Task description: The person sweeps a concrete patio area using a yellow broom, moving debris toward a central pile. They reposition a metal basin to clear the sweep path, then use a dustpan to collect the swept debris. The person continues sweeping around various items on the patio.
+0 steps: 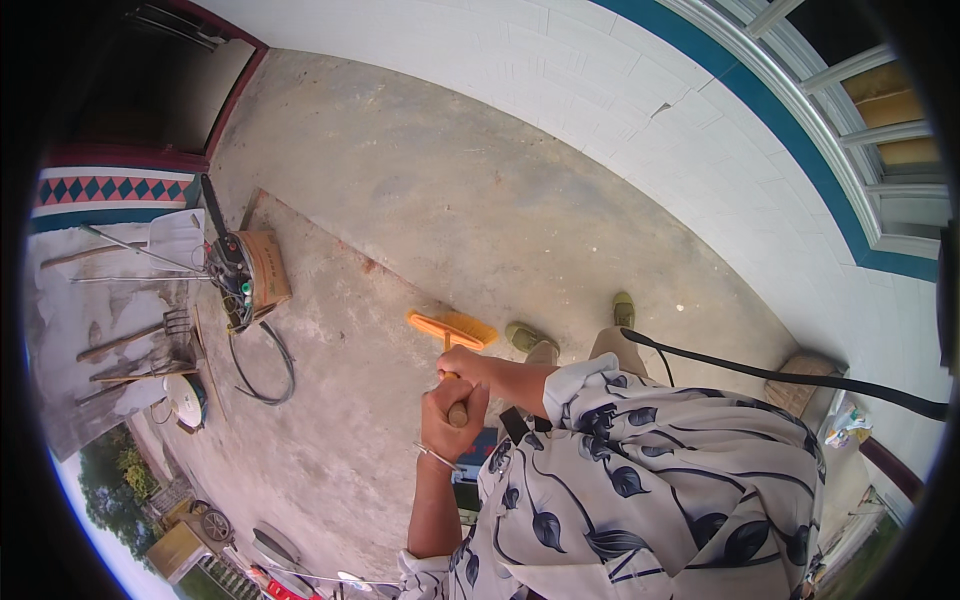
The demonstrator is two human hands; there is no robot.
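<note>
An orange broom (450, 328) with yellowish bristles rests its head on the concrete floor, near my green shoes. Both fists are wrapped around its wooden handle. My left hand (450, 420), with a bracelet at the wrist, grips close to the rounded top end of the handle. Just beyond it, my right hand (463, 366) holds the handle lower, nearer the broom head. The two hands are close together. Most of the handle is hidden by the fists or foreshortened.
A cardboard box (264, 270) with a chainsaw (225, 251) stands at left, beside a black hose (289, 367) and a garden fork (169, 324). A white wall (600, 97) bounds the right. A blue object (476, 461) is partly hidden by my body.
</note>
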